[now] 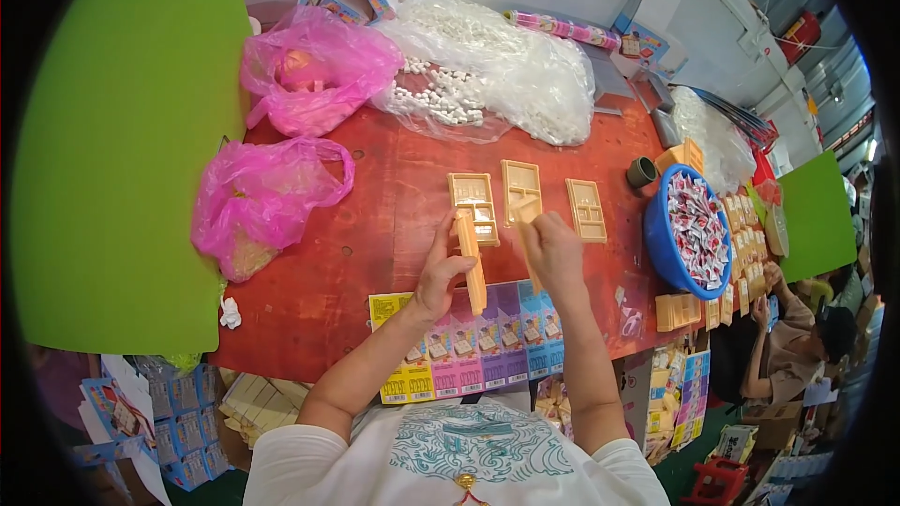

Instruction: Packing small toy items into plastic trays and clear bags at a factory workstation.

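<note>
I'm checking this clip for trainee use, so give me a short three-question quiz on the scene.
1. True or false: the left hand holds a tan tray on edge.
2. How many tan trays lie flat on the red table beyond the hands?
3. The blue bowl is on the person's: A) left B) right

Key: 1 true. 2 three, the nearest to the right hand being the middle tray. 3 B.

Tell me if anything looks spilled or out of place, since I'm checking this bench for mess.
Small white pieces have spilled out of the clear plastic bag onto the red table. A crumpled white scrap lies at the table's left edge. The three tan trays lie flat, side by side.
</note>
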Available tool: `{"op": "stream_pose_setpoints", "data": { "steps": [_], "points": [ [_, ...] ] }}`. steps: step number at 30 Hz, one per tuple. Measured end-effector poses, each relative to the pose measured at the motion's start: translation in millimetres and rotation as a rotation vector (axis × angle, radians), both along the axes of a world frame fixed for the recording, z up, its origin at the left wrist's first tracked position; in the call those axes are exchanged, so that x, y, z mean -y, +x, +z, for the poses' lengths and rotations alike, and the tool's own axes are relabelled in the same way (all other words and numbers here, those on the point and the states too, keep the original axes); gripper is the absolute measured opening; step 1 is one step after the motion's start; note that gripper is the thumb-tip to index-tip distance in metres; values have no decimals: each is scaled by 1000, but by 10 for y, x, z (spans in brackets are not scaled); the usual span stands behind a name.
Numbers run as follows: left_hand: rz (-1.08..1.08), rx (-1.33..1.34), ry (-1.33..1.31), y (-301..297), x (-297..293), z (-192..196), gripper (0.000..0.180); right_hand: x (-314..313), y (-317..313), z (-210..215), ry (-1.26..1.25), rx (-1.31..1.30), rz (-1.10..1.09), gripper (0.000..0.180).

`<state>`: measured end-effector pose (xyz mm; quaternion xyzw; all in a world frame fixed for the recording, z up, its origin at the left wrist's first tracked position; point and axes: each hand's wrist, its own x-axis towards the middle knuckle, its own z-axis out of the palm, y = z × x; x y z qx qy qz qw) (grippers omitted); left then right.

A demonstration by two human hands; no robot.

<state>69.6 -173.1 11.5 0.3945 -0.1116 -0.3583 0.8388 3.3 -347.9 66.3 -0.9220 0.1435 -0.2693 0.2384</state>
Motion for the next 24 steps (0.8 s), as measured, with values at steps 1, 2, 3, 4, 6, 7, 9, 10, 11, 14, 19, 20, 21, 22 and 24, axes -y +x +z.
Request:
{"op": "stream_pose_setpoints", "data": {
  "steps": [1,2,3,4,6,7,9,10,11,14,19,20,21,22,24],
  "points": [
    [1,41,29,-15,2,26,85,-54,-1,-19,-21,-41,37,12],
    [-3,40,28,-31,17,29,85,-104,-4,-32,-45,-81,74,12],
    [-23,64,25,-51,26,27,86,-164,-8,-54,156,-35,149,9],
    [-43,88,22,-64,36,26,88,-199,14,-115,156,-35,146,9],
    [-67,19,-4,-74,32,31,89,-278,61,-202,513,9,311,9],
    [-86,-50,-31,-80,32,38,90,-272,32,-199,697,-45,245,12],
    [-82,-32,-42,-96,8,108,90,-277,14,-129,735,-56,243,11],
    [-82,-12,-57,-102,4,129,90,-265,6,-115,768,-66,238,10],
    [-81,-12,-55,-96,14,123,90,-244,15,-104,770,-66,240,10],
    [-18,39,-13,-81,39,114,91,-182,39,-68,55,56,78,8],
    [-20,38,-12,-89,33,157,92,-403,4,63,318,41,151,12],
    [-25,36,-13,-91,47,121,92,-424,-4,27,317,39,146,12],
    [-18,78,-28,-88,64,62,89,-431,-5,-38,494,-26,212,12],
    [-9,119,-43,-93,72,19,86,-434,-6,-92,672,-93,279,12],
    [-22,100,-60,-106,77,23,86,-421,1,-130,867,-31,323,13]
  ]
}}
